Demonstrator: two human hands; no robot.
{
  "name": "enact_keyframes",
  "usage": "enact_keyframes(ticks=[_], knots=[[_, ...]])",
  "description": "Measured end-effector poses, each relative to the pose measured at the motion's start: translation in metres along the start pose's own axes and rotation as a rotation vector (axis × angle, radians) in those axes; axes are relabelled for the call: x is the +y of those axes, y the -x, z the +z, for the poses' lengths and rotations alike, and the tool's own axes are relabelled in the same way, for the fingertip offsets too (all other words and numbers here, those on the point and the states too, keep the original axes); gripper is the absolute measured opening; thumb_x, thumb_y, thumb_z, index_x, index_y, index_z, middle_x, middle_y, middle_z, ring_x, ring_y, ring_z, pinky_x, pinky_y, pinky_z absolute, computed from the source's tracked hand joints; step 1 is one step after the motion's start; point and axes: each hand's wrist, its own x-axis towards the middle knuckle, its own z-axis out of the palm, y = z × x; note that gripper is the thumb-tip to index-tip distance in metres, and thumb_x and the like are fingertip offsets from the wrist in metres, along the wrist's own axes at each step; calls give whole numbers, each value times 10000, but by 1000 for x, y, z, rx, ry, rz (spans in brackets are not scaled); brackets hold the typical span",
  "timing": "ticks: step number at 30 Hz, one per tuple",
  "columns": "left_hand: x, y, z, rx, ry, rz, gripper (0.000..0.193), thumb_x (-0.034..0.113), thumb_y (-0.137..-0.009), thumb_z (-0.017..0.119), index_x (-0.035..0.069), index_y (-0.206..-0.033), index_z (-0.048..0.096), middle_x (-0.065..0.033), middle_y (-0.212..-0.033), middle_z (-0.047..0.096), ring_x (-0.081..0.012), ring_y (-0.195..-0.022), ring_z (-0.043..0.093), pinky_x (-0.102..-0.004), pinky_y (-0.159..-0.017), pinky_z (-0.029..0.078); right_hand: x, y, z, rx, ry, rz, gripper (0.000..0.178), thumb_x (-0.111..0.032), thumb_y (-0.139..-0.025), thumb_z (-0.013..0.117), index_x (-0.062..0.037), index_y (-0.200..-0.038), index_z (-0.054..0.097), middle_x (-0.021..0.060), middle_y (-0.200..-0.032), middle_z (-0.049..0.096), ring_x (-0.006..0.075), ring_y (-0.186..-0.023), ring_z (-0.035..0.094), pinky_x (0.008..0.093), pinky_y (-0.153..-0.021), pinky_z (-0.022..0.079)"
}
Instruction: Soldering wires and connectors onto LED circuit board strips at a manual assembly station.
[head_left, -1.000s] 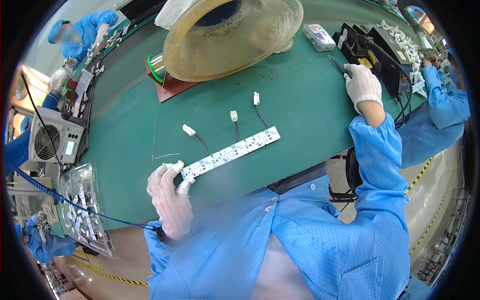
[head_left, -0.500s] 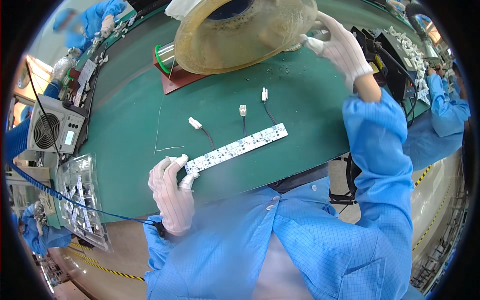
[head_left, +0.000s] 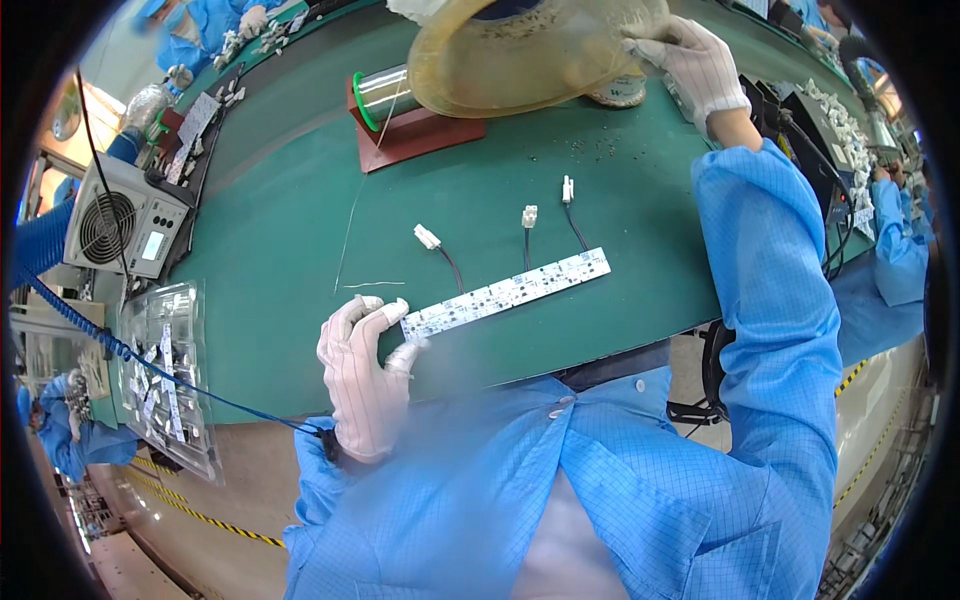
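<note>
My left hand [head_left: 364, 372], in a white striped glove, pinches the left end of a long narrow white circuit board [head_left: 508, 292] between thumb and fingers. The board lies slanted on the green mat, with three short dark leads ending in white connectors [head_left: 529, 216] on its far side. My gloved right hand [head_left: 696, 72] is closed on the right rim of a large yellowish, see-through fume hood [head_left: 530, 75]. A spool of solder wire [head_left: 385, 95] on a red stand [head_left: 420, 140] sits partly behind the hood; its wire [head_left: 350, 228] trails down to the mat.
A round tin [head_left: 617, 92] shows below the hood, near dark crumbs [head_left: 598, 150]. Left stand a fan box [head_left: 122, 222] and a clear tray [head_left: 165, 385] of boards; a blue coiled cord [head_left: 215, 402] runs to my left wrist. Black equipment [head_left: 815, 165] stands right. Co-workers sit around.
The view has shifted, so the bench things sit farther right. The hood and my right hand have moved up and away, uncovering more of the spool, the stand and the tin.
</note>
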Motion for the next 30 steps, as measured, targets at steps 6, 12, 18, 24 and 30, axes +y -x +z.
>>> enact_keyframes(ticks=[6, 12, 18, 24, 30], knots=[[-2, -36, -47, -108, 316, -118, 428, 114, -620, 778, 65, -1009, 609, -82, -927, 622, -210, -773, 590, -325, -710, 476, 8, 7, -9, 54, 102, 43, 264, -180, -775, 725, -38, -991, 671, 7, -853, 651, 67, -752, 602, 219, -659, 513], [-22, -163, -16, 47, 48, 180, 553, 244, -679, 756, 92, -1169, 549, -161, -1123, 585, -281, -924, 599, -353, -803, 484, 10, 7, -5, 67, -1, 59, 255, -170, -781, 720, -46, -999, 671, 10, -866, 653, 73, -775, 610, 226, -677, 531], [-53, -213, 44, -127, 297, 173, 668, 358, -696, 756, 91, -1227, 452, -190, -1135, 576, -363, -1042, 564, -405, -883, 454, -1, 9, 1, 57, 32, 18, 228, -154, -787, 716, -46, -983, 679, 11, -861, 652, 74, -776, 609, 222, -689, 532], [-86, -212, 32, -132, 277, 49, 656, 273, -693, 760, 59, -1224, 441, -142, -1055, 628, -277, -996, 612, -363, -861, 474, -18, 13, 25, 47, 116, -83, 228, -197, -757, 739, -37, -909, 685, 15, -777, 634, 84, -716, 587, 244, -647, 484], [-84, -202, 23, -94, 302, -11, 634, 228, -691, 729, 53, -1229, 443, -152, -1102, 604, -268, -1009, 598, -347, -882, 459, -18, 8, 40, 157, 725, -413, 234, -262, -759, 723, -68, -883, 683, 46, -751, 621, 116, -681, 575, 270, -647, 468]])
